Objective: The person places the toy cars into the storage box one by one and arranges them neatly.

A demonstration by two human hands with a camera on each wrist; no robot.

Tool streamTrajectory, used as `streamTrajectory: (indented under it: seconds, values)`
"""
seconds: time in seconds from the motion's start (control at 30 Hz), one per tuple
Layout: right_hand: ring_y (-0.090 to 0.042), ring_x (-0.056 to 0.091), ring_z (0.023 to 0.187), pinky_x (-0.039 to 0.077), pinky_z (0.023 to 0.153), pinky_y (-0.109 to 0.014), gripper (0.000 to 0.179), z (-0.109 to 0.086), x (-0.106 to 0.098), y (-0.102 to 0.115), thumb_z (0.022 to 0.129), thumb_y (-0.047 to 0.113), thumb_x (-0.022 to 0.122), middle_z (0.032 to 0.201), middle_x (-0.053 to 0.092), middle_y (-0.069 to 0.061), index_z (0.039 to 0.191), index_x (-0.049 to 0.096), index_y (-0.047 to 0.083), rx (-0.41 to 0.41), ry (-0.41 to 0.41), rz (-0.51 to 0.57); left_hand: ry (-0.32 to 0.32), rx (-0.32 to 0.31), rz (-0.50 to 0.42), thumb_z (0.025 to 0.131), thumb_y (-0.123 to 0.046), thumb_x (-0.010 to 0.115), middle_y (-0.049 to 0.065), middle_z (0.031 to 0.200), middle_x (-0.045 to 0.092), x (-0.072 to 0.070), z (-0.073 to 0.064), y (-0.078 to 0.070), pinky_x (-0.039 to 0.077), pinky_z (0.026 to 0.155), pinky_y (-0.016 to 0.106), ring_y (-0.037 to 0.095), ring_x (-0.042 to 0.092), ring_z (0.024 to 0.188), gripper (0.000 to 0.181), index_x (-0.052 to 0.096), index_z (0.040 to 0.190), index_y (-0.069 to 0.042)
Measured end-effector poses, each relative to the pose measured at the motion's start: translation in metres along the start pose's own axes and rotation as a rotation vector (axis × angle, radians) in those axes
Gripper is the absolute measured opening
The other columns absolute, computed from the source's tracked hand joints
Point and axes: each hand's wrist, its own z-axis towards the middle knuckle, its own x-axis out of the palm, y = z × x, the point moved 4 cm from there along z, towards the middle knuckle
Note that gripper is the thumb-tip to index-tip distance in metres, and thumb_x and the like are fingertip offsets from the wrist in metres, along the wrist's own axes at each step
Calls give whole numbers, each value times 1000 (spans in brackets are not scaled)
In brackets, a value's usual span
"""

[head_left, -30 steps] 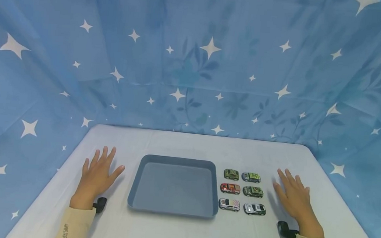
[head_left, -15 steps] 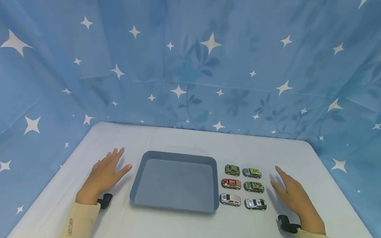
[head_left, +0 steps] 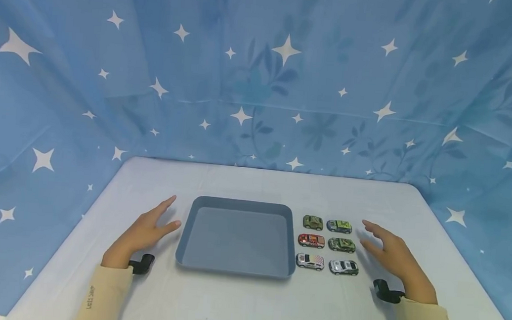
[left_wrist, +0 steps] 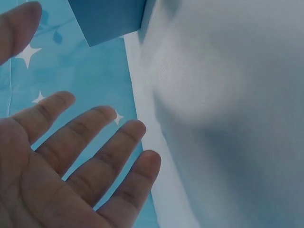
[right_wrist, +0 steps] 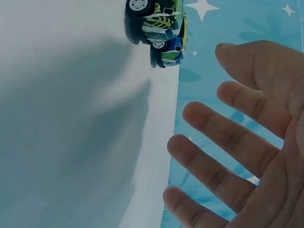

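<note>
My left hand [head_left: 146,230] hovers beside the left wall of a blue-grey tray [head_left: 235,267], thumb and fingers apart with nothing between them. In the left wrist view its fingers [left_wrist: 102,161] are spread and the tray's corner [left_wrist: 111,21] shows above. My right hand [head_left: 389,253] is just right of several toy cars, its fingers bent slightly and holding nothing. Nearest to it are a green camouflage car [head_left: 341,245] and a yellow-green car [head_left: 339,226]. The others are an olive car [head_left: 313,222], a red car [head_left: 311,240], a white-pink car [head_left: 310,261] and a silver car [head_left: 343,267].
The tray and cars stand on a white-covered table [head_left: 246,303]; the cars form two columns along the tray's right side. A blue curtain with white stars [head_left: 261,81] hangs behind and around the table. Each wrist bears a small black camera.
My left hand has moved right toward the tray and turned thumb-up. The right hand has turned likewise and moved slightly toward the cars. The tray and cars stay in place as the view tilts.
</note>
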Motion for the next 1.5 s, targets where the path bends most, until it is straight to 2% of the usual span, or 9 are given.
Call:
streamTrajectory:
  seconds: [0.23,0.47,0.73,0.97,1.2,1.33,1.5]
  values:
    - [-63,51,135,42,110,-75,52,9,-3,0,110,19,66,151,53,-39,150,54,-11,-52,22,29,33,52,-51,106,-35,72,33,165,40,2,2,-4,39,116,73,57,43,148,81,33,168,0]
    - [-58,61,125,50,102,-73,45,18,-5,-1,104,13,73,144,60,-37,142,63,-10,-77,17,18,48,91,-106,104,-29,76,32,166,39,2,4,-9,44,116,67,55,48,145,78,39,166,-1]
    - [-56,64,121,54,98,-71,43,32,-7,-1,102,12,74,138,65,-35,138,66,-10,-85,82,48,76,154,-181,104,-22,76,31,164,44,4,11,-8,47,114,64,54,51,143,70,45,162,0]
    - [-54,67,118,57,97,-67,44,44,-2,-4,100,11,77,133,68,-34,137,66,-10,-105,123,154,96,113,-224,103,-24,77,32,165,41,7,18,-7,50,110,64,54,51,143,71,45,163,-2]
    - [-51,69,118,56,99,-66,43,60,3,-11,99,8,78,134,68,-33,135,67,-13,-139,177,246,126,157,-336,104,-17,75,34,164,41,12,23,-2,51,111,63,58,47,145,72,40,163,6]
    - [-47,69,116,53,101,-67,43,67,6,-13,96,9,81,131,71,-29,132,70,-11,-152,210,257,133,164,-370,104,-16,75,34,164,40,15,24,1,51,110,63,59,47,144,72,40,162,7]
    - [-38,68,110,53,97,-62,44,74,7,-10,92,11,85,126,74,-24,129,73,-9,-163,240,226,149,181,-385,104,-17,74,35,164,40,16,24,-1,49,110,66,61,45,144,71,41,161,8]
